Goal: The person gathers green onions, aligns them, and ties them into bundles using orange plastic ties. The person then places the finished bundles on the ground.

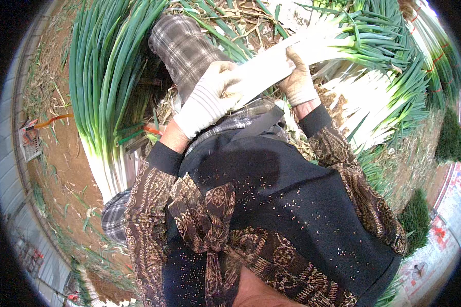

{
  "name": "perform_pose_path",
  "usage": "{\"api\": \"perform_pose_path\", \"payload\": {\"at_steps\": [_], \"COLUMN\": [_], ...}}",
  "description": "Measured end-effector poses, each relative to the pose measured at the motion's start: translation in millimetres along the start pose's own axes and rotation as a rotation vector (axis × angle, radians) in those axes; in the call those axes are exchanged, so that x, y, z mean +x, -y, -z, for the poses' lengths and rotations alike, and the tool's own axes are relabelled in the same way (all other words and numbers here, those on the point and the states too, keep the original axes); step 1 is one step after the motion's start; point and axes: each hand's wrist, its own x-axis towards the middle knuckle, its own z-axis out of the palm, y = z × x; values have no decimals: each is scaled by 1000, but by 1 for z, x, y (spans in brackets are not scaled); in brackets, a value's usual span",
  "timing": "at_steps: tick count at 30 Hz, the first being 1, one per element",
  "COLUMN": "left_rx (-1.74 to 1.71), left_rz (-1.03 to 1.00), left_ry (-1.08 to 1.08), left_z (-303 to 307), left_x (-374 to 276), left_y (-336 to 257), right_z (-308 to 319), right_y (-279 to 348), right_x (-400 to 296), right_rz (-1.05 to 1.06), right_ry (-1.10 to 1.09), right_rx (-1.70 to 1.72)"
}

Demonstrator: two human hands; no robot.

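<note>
Across my lap lies a bunch of green onions (330, 50), its white stalks slanting up to the right and its green tops spread at the upper right. Strong glare hides the separate stalks. My left hand (215, 92), in a pale knit work glove, grips the lower root end. Farther along, my right hand (297, 78) in a soiled glove holds the bunch from the right side, thumb over the top. Below my right hand's side, more green onions (376, 103) lie on the ground with bright white stalks.
At left stands a large pile of long green onions (107, 84). Tied bundles (438, 57) with red bands lie at the far upper right. Dry leaves (249, 23) litter the soil ahead. Dark green shrubs (415, 222) line the right side. A plaid trouser leg (188, 50) extends forward.
</note>
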Motion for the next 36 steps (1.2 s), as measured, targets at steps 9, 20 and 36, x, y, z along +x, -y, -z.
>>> {"api": "perform_pose_path", "payload": {"at_steps": [9,20,36], "left_rx": [-628,-569,-349], "left_rz": [363,236,231], "left_ry": [-45,63,-82], "left_z": [16,40,21], "left_x": [14,28,44], "left_y": [3,13,-4], "right_z": [-7,-14,-27], "right_y": [5,9,-4], "right_x": [-14,-27,-19], "right_rz": [57,16,182], "right_ry": [37,246,145], "right_rx": [38,83,-82]}}
